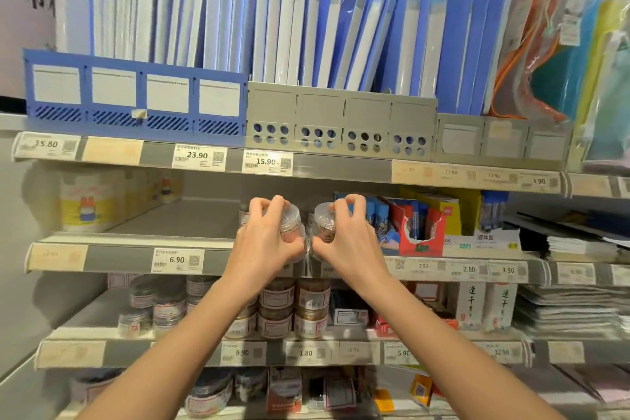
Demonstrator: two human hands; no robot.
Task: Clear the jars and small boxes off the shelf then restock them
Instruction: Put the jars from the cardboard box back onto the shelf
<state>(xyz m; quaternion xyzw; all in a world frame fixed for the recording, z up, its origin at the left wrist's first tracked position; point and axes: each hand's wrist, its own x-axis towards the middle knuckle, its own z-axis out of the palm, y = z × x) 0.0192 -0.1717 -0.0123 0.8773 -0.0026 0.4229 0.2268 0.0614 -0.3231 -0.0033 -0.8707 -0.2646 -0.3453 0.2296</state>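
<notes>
The left hand is curled round a small clear jar, the left jar. Its fingertips rest on the screw lid and its thumb sits low on the side. The right hand grips the right jar in the same way. The two jars are side by side and nearly touching, to the right of and a little above the 6.90 price tag, over the front edge of the middle shelf.

Each jar stands roughly upright, with its lid up and its long axis close to vertical. Something pinkish shows in the left jar and something golden-brown in the right. No writing on either can be read.

Farther right of the 6.90 tag on that shelf stands a torn-open red carton, with blue packets beside it. Past those is a blue-capped bottle above a white box printed 液体胶. Tags along the same rail read 2.99, 2.80 and 3.50.

Below and to the right of the 6.90 tag are stacked labelled jars, whose print is too blurred to read, over tags marked 9.90, 1.80 and 5.90.

Above the 6.90 tag the top rail carries tags marked 23.90 and 15.90, under a row of blue file folders. Up and to the left sit yellow-and-white boxes.
</notes>
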